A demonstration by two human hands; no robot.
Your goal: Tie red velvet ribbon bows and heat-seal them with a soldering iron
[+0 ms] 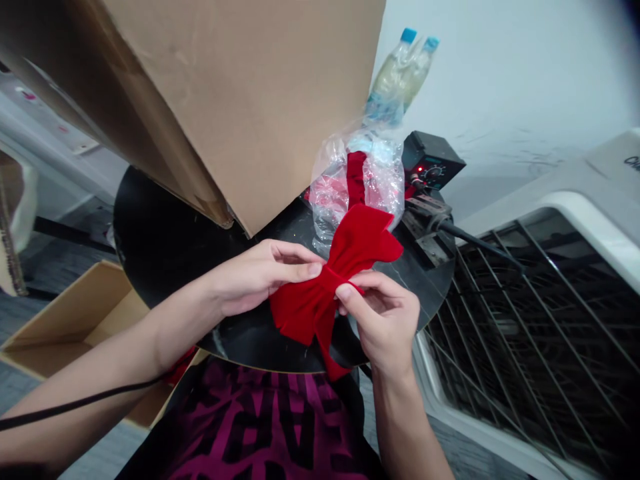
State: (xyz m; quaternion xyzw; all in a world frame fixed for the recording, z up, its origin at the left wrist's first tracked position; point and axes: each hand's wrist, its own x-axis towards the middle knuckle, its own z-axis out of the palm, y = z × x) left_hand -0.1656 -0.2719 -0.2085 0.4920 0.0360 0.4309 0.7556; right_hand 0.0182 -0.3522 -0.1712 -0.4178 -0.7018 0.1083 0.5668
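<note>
A red velvet-like bow (336,263) is held above the black round table (240,343), its loops spread to both sides and a tail hanging toward the table's near edge. My left hand (265,273) pinches it near the middle band from the left, thumb on top. From the right, my right hand (383,310) grips the band's other end between thumb and fingers. Behind the bow lies a clear plastic bag (330,193) with red material inside. A red strip (356,175) lies over the bag.
A large cardboard box (260,93) stands at the back left of the table. Two bottles (400,73) with blue caps stand behind the bag. A black control box (433,160) with a lit red light sits at right, beside a large white-framed grille (530,320). An open carton (75,313) is below left.
</note>
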